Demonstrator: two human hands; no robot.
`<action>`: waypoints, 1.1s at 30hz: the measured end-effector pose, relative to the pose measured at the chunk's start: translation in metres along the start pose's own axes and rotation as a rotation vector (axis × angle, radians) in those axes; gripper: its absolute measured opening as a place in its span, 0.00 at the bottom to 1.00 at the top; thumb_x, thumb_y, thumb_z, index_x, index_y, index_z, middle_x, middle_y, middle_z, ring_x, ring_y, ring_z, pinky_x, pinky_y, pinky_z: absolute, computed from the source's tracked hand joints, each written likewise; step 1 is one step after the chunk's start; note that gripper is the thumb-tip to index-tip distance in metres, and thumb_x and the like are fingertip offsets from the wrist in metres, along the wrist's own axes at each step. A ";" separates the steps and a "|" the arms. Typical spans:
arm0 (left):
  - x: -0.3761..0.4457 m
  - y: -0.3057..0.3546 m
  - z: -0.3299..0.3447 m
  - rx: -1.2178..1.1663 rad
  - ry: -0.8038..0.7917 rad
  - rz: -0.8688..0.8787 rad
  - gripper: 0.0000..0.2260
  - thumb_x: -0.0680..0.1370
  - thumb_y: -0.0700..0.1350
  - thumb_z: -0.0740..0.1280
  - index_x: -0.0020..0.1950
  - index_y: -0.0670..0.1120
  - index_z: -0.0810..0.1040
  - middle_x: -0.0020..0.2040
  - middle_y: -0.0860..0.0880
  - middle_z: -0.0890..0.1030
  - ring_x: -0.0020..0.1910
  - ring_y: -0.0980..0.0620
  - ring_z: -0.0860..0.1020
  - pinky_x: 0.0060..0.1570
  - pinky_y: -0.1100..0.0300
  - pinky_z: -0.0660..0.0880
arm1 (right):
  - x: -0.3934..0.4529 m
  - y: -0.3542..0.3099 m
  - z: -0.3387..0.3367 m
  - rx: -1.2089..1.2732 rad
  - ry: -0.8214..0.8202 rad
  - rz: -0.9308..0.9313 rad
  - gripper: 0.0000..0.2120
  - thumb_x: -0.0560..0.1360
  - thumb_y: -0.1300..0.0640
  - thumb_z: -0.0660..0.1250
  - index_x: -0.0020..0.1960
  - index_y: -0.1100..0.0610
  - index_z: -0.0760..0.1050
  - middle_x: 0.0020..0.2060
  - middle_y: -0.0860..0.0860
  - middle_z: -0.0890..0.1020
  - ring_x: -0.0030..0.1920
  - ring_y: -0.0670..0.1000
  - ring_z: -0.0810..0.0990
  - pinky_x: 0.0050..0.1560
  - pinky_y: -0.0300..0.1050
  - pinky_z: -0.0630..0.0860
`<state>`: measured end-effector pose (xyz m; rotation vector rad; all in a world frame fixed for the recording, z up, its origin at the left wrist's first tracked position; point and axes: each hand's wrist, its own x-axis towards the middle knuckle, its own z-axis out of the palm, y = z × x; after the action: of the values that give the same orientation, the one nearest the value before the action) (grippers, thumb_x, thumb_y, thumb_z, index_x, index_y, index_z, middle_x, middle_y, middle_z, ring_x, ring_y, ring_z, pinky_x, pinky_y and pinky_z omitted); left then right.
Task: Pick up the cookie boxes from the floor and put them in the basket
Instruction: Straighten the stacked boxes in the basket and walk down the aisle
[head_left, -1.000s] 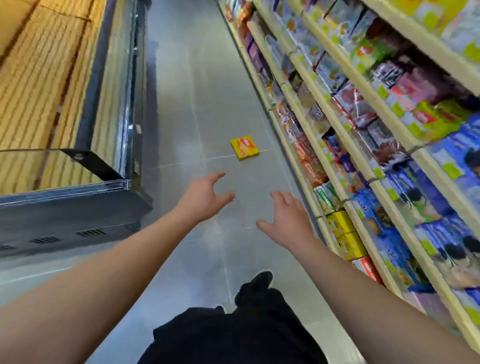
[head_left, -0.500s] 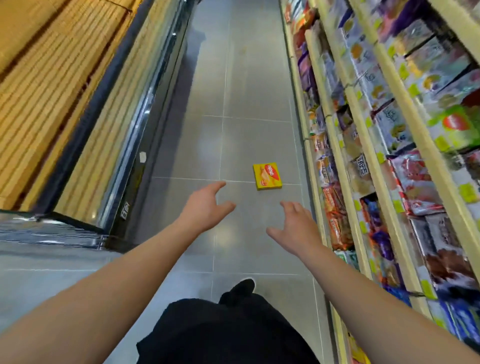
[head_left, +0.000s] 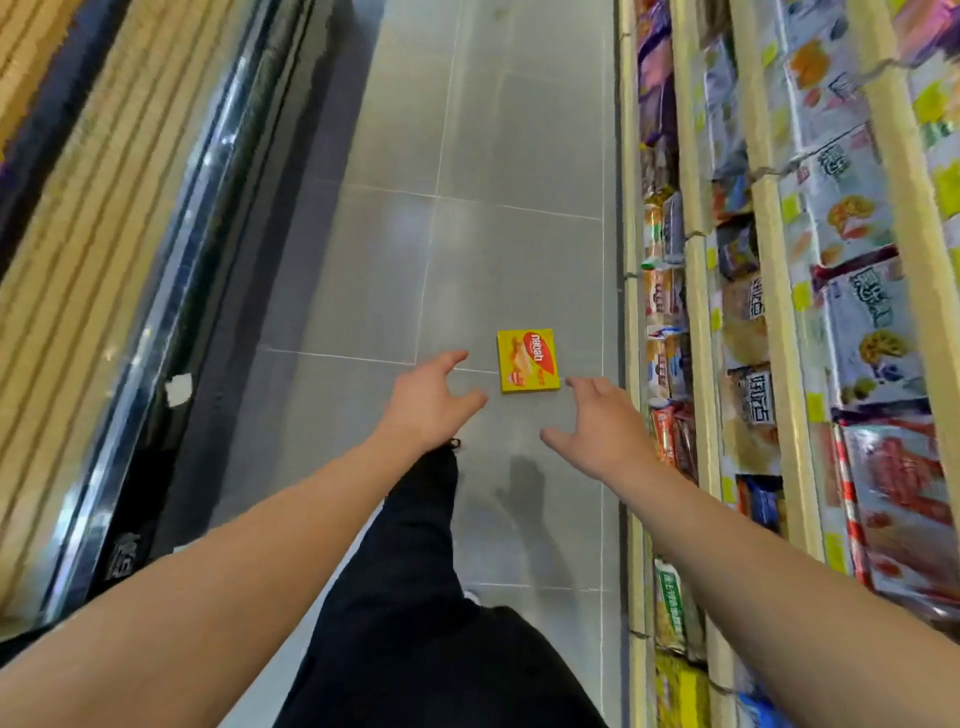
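A yellow cookie box (head_left: 527, 361) with a red logo lies flat on the grey floor tiles, close to the shelf on the right. Both my arms are stretched forward above the floor. My left hand (head_left: 428, 402) hovers just left of and below the box, fingers spread and holding nothing. My right hand (head_left: 597, 431) hovers just below and to the right of the box, also spread and holding nothing. Neither hand touches the box. No basket is in view.
Store shelves (head_left: 769, 291) packed with snack packets run along the right side of the aisle. A glass-fronted chest freezer (head_left: 171, 270) lines the left side. My dark-trousered leg (head_left: 415, 571) steps forward on the grey tiled floor (head_left: 498, 234) between them.
I have walked forward down the aisle; the cookie box now lies much nearer, just ahead of my fingertips. Both hands stay spread and holding nothing.
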<state>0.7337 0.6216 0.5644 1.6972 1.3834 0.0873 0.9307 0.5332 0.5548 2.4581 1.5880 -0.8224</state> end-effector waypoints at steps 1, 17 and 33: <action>0.021 0.003 0.001 -0.001 -0.013 -0.003 0.26 0.76 0.49 0.67 0.73 0.49 0.66 0.72 0.50 0.70 0.71 0.50 0.67 0.66 0.62 0.60 | 0.020 0.001 -0.003 0.001 -0.012 0.012 0.37 0.71 0.40 0.68 0.74 0.54 0.62 0.68 0.54 0.70 0.68 0.58 0.68 0.65 0.53 0.70; 0.356 -0.044 0.172 0.035 -0.123 -0.262 0.24 0.75 0.49 0.70 0.71 0.50 0.71 0.67 0.48 0.75 0.66 0.50 0.73 0.62 0.63 0.64 | 0.345 0.137 0.118 0.181 -0.280 0.279 0.34 0.71 0.44 0.69 0.71 0.58 0.66 0.65 0.58 0.72 0.66 0.60 0.70 0.65 0.53 0.70; 0.559 -0.257 0.442 -0.018 -0.119 -0.472 0.22 0.73 0.53 0.69 0.65 0.49 0.73 0.60 0.49 0.78 0.53 0.51 0.78 0.54 0.55 0.75 | 0.584 0.270 0.420 0.396 -0.181 0.436 0.32 0.68 0.48 0.74 0.66 0.61 0.68 0.61 0.58 0.72 0.62 0.57 0.71 0.61 0.47 0.67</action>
<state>0.9968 0.7983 -0.1231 1.2998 1.6466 -0.2625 1.1858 0.7347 -0.1414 2.7325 0.8410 -1.3237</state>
